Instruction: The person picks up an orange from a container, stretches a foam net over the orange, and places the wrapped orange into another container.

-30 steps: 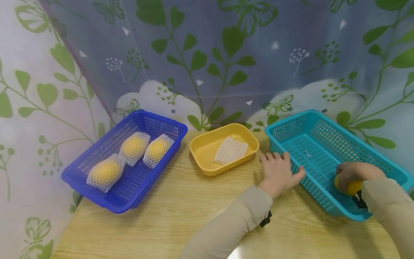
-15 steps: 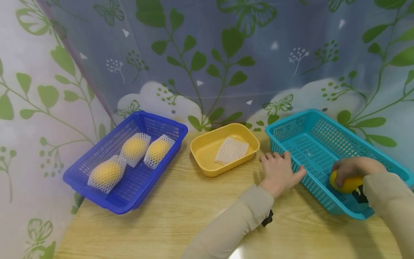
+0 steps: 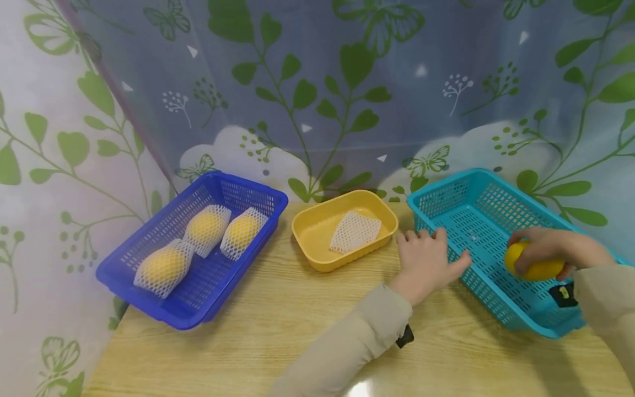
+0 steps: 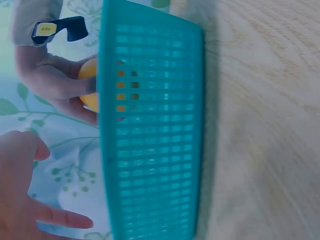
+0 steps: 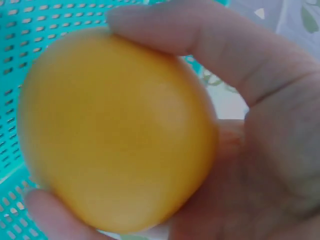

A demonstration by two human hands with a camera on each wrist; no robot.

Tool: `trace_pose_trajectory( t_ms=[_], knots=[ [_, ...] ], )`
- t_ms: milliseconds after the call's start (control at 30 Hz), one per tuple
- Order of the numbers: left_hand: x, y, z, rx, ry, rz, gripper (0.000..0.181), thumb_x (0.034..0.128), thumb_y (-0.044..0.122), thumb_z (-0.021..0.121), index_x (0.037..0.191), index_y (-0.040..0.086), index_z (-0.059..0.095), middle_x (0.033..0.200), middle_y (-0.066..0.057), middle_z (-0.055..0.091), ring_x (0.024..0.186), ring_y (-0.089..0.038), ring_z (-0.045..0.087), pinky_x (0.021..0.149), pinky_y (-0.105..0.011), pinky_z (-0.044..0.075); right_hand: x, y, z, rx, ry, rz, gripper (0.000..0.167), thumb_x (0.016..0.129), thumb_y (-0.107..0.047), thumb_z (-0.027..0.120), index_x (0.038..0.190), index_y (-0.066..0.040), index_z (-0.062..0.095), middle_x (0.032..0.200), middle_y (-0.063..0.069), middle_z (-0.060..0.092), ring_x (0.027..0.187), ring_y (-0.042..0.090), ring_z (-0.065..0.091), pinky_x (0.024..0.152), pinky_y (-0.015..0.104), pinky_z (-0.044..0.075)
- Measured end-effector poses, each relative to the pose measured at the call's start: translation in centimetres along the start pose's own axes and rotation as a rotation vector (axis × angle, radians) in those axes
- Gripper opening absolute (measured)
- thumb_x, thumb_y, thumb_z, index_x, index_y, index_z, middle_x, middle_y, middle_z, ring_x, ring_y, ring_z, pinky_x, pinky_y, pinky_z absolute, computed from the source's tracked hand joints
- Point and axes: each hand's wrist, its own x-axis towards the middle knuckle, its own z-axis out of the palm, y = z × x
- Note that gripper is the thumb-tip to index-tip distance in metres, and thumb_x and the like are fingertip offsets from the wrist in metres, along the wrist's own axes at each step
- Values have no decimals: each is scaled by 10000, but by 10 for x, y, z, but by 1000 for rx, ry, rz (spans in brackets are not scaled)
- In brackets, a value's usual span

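My right hand [image 3: 560, 248] grips a bare yellow mango [image 3: 538, 269] above the floor of the turquoise basket [image 3: 488, 289]. Thumb and fingers wrap the smooth fruit's sides in the right wrist view, where the mango [image 5: 120, 130] fills much of the picture. Just left of that basket hovers my left hand [image 3: 424, 267], fingers spread and holding nothing; whether it touches the rim I cannot tell. From the left wrist, part of the mango [image 4: 89, 85] shows over the basket's rim and through its slotted wall.
A yellow tray [image 3: 317, 259] with a white foam net [image 3: 355, 231] stands mid-table. To the left, a blue basket [image 3: 213, 298] holds three mangoes in foam nets, one being the front mango [image 3: 163, 267]. A leaf-patterned curtain [image 3: 317, 110] hangs behind the wooden table [image 3: 248, 353].
The right hand has lifted the mango up from the basket's floor, and more of the fruit now shows. My left hand has barely moved.
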Motion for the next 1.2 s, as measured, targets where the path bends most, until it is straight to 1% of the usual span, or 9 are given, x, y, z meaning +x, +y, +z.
trace_pose_trajectory(
  t_ms=[200,400,533,633,800,900,967,1033,1200],
  knots=[
    [-8,-10,-15,-9,63,28,588,929,727,248,1235,318,538,1038,36,634,964,-201,592,870,-404,422,-10,-8,-3,-49,104,-57,727,831,-328,720,1360,29,373,1056,258,488,803,314,517,545,377,536],
    [-17,-23,-20,-29,90,26,602,944,703,255,1277,286,533,1076,16,643,959,-208,598,875,-417,433,-20,-21,1,-53,233,-129,724,825,-336,740,1363,0,391,1061,260,509,764,291,517,492,361,515],
    [-23,-33,-23,-59,135,32,601,950,685,269,1265,256,548,1044,0,654,959,-226,614,900,-457,440,-27,-34,4,-64,323,-185,700,828,-323,747,1369,-37,407,1045,219,546,720,253,515,473,369,500],
    [-28,-41,-25,-86,159,32,601,952,680,294,1261,238,558,1022,5,659,951,-235,620,895,-474,439,-33,-42,6,-75,355,-217,701,835,-317,752,1381,-46,405,1046,219,557,711,243,518,480,374,502],
    [-39,-54,-30,-125,173,10,612,955,671,336,1271,207,579,1043,2,686,952,-258,628,859,-467,447,-42,-57,12,-64,394,-263,696,834,-287,766,1391,-63,413,1068,230,559,673,231,524,487,367,500],
    [-47,-62,-32,-145,171,-8,581,958,660,345,1213,199,590,995,1,679,900,-253,613,810,-442,438,-45,-67,18,-42,424,-309,694,827,-257,773,1395,-67,423,1113,227,548,651,223,527,489,356,499],
    [-52,-67,-33,-162,174,-16,571,960,653,348,1197,194,591,991,-5,671,874,-248,598,784,-429,425,-47,-74,23,-26,444,-335,695,823,-244,781,1399,-76,429,1144,219,540,651,225,532,497,355,495],
    [-56,-72,-32,-174,187,-14,567,964,638,352,1197,183,598,983,-16,669,852,-247,596,754,-418,420,-48,-80,27,-27,469,-366,700,816,-241,794,1397,-77,440,1198,225,525,707,239,537,526,359,488],
    [-65,-83,-21,-238,194,-11,556,973,603,365,1190,153,611,980,-39,679,843,-250,613,746,-420,428,-51,-96,39,-41,537,-460,689,780,-196,829,1363,-71,483,1278,231,522,837,283,528,606,369,445]
  ],
)
